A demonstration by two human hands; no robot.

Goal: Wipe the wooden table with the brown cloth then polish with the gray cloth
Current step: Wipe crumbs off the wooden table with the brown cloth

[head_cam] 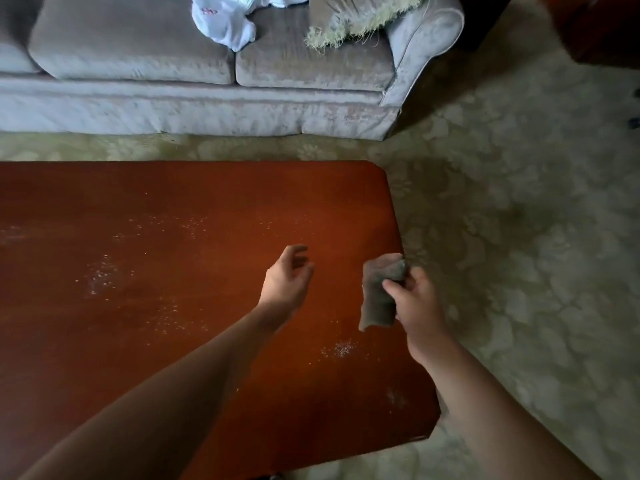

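right hand [417, 306]: fingers and thumb curled round the top of the cloth [379, 292], holding it over the right edge of the table [173, 202], clear of the wood as far as I can tell.
cloth: bunched, lower end hanging loose. Reads brown-grey in this light; I take it as the brown one.
left hand [287, 275]: relaxed and spread, holds nothing, hovers over the right half of the top, reaching toward the cloth.
crumbs [341, 348]: pale specks in patches, one just inside the near right corner, more across the middle and toward the left edge.
far side: sofa [207, 102] beyond the far edge, on patterned carpet [519, 202]; white bundle [225, 19] and fringed cushion [346, 19] on the seat.
step: wipe not started, my read; cloth in hand, debris untouched.
next: probably spread or fold the cloth with both hands, lay it flat, then sweep the specks toward one edge instead of scattering them.
gray cloth: not in view.
containers: none seen. Can't tell whether the white bundle is a bag; contents hidden.
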